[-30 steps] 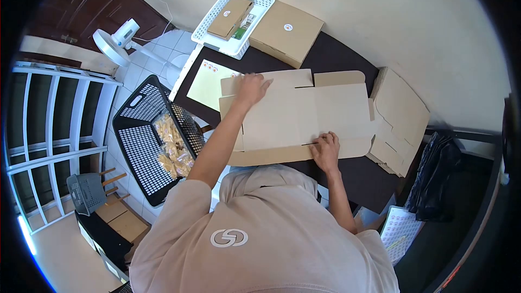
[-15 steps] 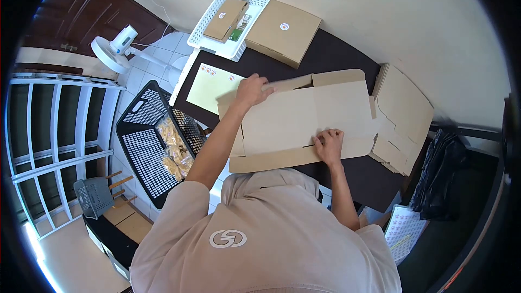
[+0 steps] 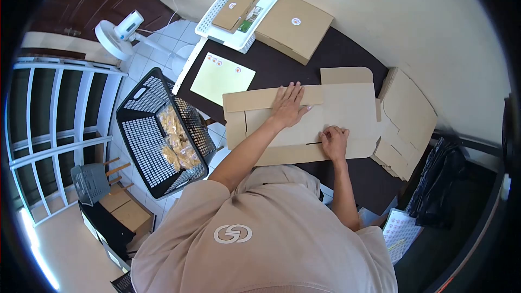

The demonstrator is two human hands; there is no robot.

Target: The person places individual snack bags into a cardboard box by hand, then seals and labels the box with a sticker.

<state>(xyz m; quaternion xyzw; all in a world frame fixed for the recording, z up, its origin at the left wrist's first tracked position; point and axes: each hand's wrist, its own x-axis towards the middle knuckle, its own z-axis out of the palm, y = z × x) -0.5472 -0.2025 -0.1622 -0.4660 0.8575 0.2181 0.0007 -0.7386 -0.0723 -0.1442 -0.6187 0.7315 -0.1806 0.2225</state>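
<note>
An unfolded cardboard box [image 3: 348, 103] lies on the dark table [image 3: 353, 49] in front of me, its long side flaps leaning inward or flat. My left hand [image 3: 287, 107] rests palm down on the far side flap, fingers stretched and spread. Against the near side, close to a slit in the cardboard, sits my right hand [image 3: 334, 142] with its fingers curled. Whether those fingertips grip anything is hidden. Just beyond the box's left end is a pale yellow sticker sheet [image 3: 221, 80] with a few round stickers.
A white basket [image 3: 239, 40] with a small box stands at the back, beside a closed cardboard box [image 3: 296, 27]. Flattened cardboard [image 3: 407, 119] is stacked at right. A black crate [image 3: 142, 146] with bagged food stands left, near a white fan [image 3: 116, 38].
My left hand has moved right along the far edge and pressed the far flap down flat over the panel. The right hand stays about where it was. The view has shifted slightly.
</note>
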